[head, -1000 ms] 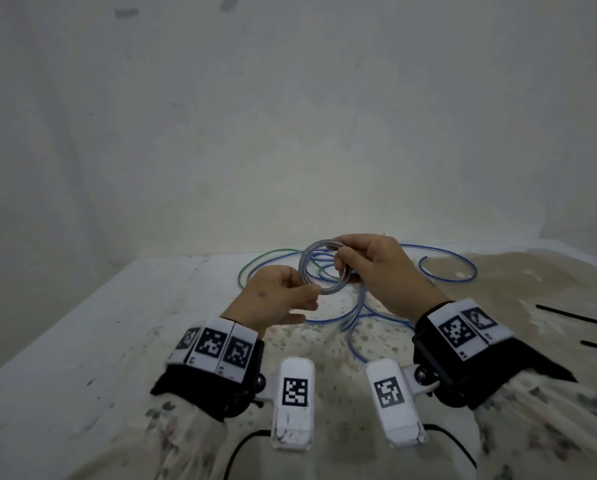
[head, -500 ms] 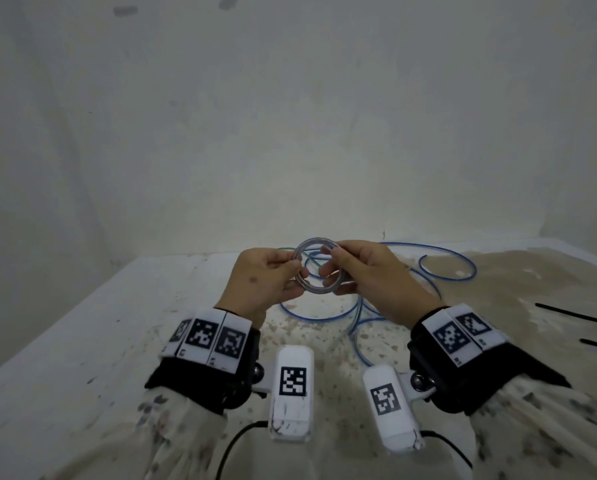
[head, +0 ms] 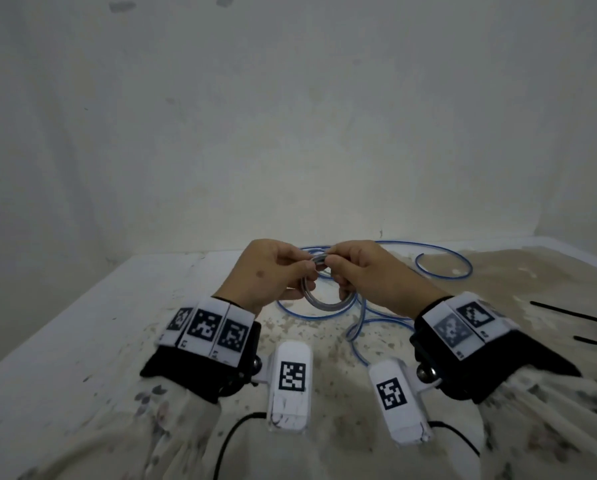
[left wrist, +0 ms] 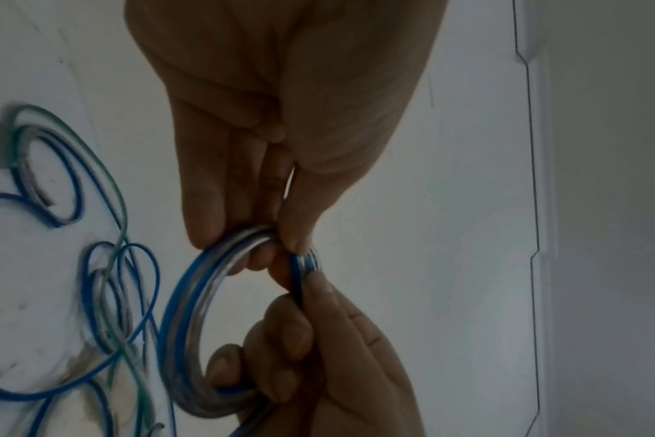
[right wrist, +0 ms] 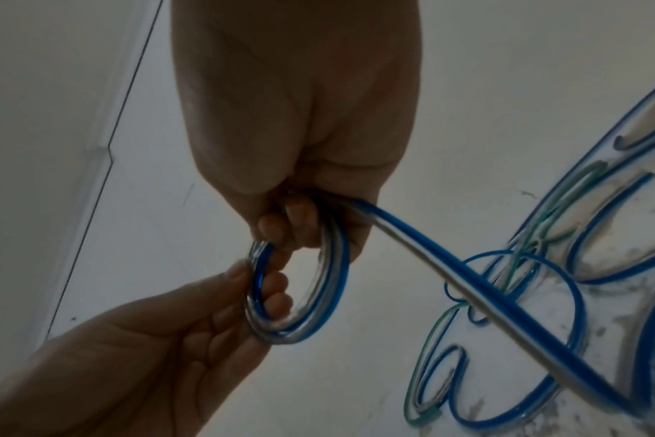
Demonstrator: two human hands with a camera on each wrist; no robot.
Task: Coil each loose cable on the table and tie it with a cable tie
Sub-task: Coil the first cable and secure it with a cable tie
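A small coil [head: 324, 307] of blue and clear cable hangs between my hands above the table. My left hand [head: 304, 275] pinches its top edge between thumb and fingers [left wrist: 202, 224]. My right hand [head: 335, 271] grips the coil [right wrist: 330, 295] right beside it, fingers curled through the ring. The left wrist view shows the coil [left wrist: 184, 325] edge-on, with the right hand [left wrist: 318, 340] below it. From the right hand a free strand [right wrist: 505, 304] runs down to the loose blue cable [head: 442, 277] lying in loops on the table. A thin green cable [right wrist: 442, 313] lies tangled with it.
Black cable ties [head: 567, 313] lie at the table's right side. The white, stained table [head: 82, 341] meets a plain wall just behind the cable loops. Its left edge runs diagonally past my left wrist.
The left hand rose and moved right to meet the right hand. Both now hold the coil's top close together, and the ring hangs below them instead of facing me.
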